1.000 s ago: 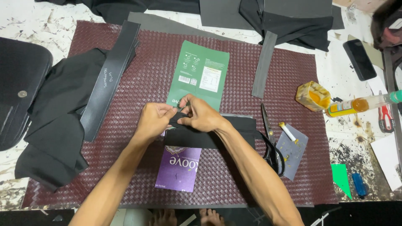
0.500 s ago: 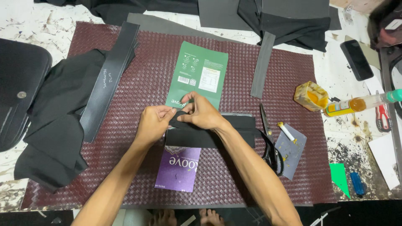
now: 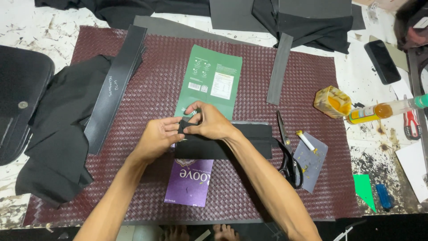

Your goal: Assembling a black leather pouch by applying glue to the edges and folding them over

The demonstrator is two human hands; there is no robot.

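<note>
A black rectangular fabric piece (image 3: pixel 249 142) lies across the middle of a dark red woven mat (image 3: pixel 156 96). My left hand (image 3: pixel 156 138) and my right hand (image 3: pixel 209 122) both pinch its left end, fingers folded over the edge. Under the piece lie a green printed pouch (image 3: pixel 216 82) and a purple printed pouch (image 3: pixel 189 180). My right forearm crosses the black piece toward the lower right.
Black scissors (image 3: pixel 287 154) lie right of the piece, beside a grey scrap (image 3: pixel 312 165) with a small white stick. A glue tub (image 3: pixel 331 101), a squeeze bottle (image 3: pixel 383 110), a phone (image 3: pixel 382 61), black strips (image 3: pixel 117 87), a grey strip (image 3: pixel 280 69) and dark cloth (image 3: pixel 58 134) surround the mat.
Both hands stay pinched on the left end of the black piece; my right fingers have shifted slightly along the edge. Nothing else moved.
</note>
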